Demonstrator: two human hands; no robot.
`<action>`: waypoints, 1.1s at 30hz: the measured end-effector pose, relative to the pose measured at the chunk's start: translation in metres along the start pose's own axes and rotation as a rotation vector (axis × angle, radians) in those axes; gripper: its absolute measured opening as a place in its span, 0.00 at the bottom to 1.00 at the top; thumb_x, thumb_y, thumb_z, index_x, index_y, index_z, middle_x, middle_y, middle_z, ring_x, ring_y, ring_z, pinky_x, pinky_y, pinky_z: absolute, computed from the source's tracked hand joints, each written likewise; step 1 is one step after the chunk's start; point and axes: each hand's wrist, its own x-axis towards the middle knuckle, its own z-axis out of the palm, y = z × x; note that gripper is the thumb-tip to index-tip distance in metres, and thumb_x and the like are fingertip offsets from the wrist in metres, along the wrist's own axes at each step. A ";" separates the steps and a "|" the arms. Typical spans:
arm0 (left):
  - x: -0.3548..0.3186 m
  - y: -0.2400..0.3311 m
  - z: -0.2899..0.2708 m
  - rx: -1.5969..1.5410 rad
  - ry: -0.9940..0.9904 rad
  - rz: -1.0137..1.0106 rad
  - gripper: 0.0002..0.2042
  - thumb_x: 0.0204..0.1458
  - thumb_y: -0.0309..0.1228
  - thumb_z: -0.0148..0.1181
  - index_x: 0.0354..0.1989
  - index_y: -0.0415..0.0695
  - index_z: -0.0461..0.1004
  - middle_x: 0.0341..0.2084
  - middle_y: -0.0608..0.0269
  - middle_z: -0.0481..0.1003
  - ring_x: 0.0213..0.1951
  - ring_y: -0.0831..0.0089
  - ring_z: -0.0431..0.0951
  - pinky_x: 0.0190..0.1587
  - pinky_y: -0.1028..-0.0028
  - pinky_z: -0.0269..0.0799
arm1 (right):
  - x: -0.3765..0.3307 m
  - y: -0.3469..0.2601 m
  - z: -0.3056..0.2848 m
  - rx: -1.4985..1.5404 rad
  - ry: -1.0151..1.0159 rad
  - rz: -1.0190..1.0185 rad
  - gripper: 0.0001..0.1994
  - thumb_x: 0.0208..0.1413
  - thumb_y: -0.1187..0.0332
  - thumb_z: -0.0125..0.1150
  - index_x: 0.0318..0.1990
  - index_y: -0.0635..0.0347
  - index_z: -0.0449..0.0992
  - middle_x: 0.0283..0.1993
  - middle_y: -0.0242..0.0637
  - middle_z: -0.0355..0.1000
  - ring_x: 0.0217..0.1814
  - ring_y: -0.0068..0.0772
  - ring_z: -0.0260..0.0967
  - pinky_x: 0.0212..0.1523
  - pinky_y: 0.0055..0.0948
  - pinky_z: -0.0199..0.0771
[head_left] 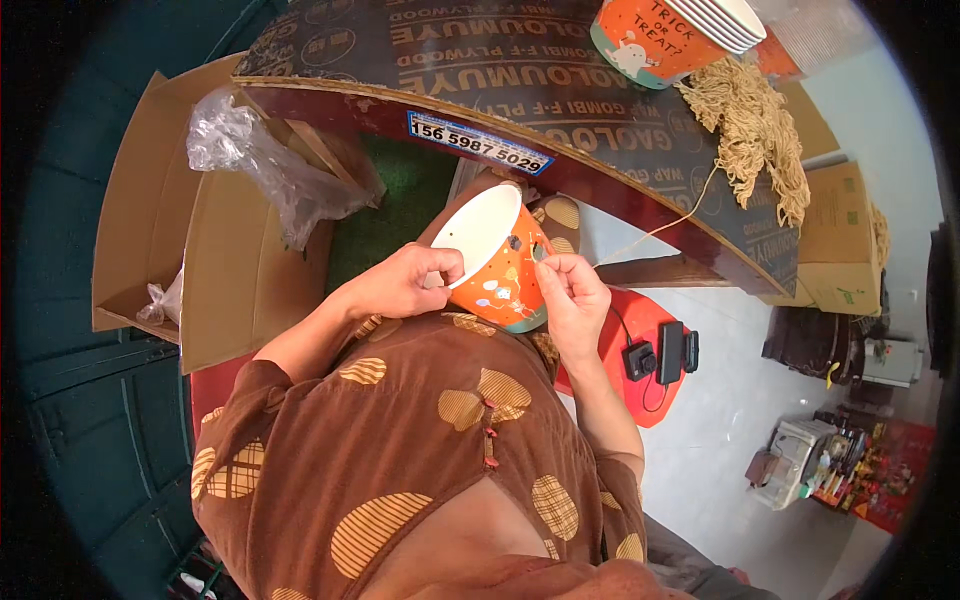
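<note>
An orange paper bucket [492,282] with a white inside, a teal base and printed figures leans on its side against my lap, its mouth turned up and to the left. My left hand [405,280] is closed on its rim, fingers inside the mouth. On the bucket's right side, by a small dark hole, my right hand [573,295] pinches the end of a beige string [655,235] between thumb and forefinger. That string runs up over the table edge to a tangled bundle of beige strings [745,125]. Whether its tip passes through the hole is hidden by my fingers.
A dark plywood table [560,110] curves across ahead, with stacked matching buckets [650,50] at the far right. An open cardboard box [235,270] with a clear plastic bag [270,160] over its edge stands left. Right, a red stool [615,350] carries small black devices [670,352].
</note>
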 end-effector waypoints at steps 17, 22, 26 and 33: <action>0.052 0.036 0.016 0.586 0.462 0.466 0.09 0.46 0.30 0.64 0.23 0.37 0.74 0.32 0.58 0.69 0.46 0.56 0.64 0.49 0.60 0.60 | -0.006 0.008 0.010 -0.043 0.017 -0.051 0.04 0.56 0.77 0.61 0.38 0.67 0.77 0.25 0.20 0.68 0.25 0.07 0.59 0.26 0.12 0.59; 0.057 0.041 0.025 0.720 0.418 0.460 0.10 0.46 0.30 0.64 0.23 0.36 0.74 0.41 0.51 0.67 0.55 0.47 0.59 0.57 0.54 0.58 | -0.006 0.014 0.009 -0.090 0.016 -0.117 0.03 0.56 0.77 0.60 0.38 0.67 0.77 0.23 0.24 0.70 0.23 0.09 0.62 0.24 0.14 0.63; 0.062 0.038 0.028 0.725 0.407 0.449 0.07 0.48 0.27 0.63 0.24 0.37 0.73 0.45 0.49 0.66 0.59 0.43 0.56 0.58 0.51 0.57 | -0.004 0.013 0.008 -0.070 0.018 -0.103 0.03 0.56 0.77 0.60 0.37 0.66 0.77 0.22 0.25 0.70 0.22 0.10 0.62 0.23 0.15 0.63; 0.063 0.038 0.027 0.662 0.389 0.472 0.07 0.48 0.25 0.61 0.24 0.33 0.74 0.45 0.45 0.68 0.57 0.41 0.60 0.58 0.53 0.60 | -0.006 0.018 0.004 -0.108 0.019 -0.044 0.03 0.57 0.76 0.60 0.37 0.67 0.78 0.24 0.26 0.73 0.23 0.11 0.67 0.24 0.15 0.67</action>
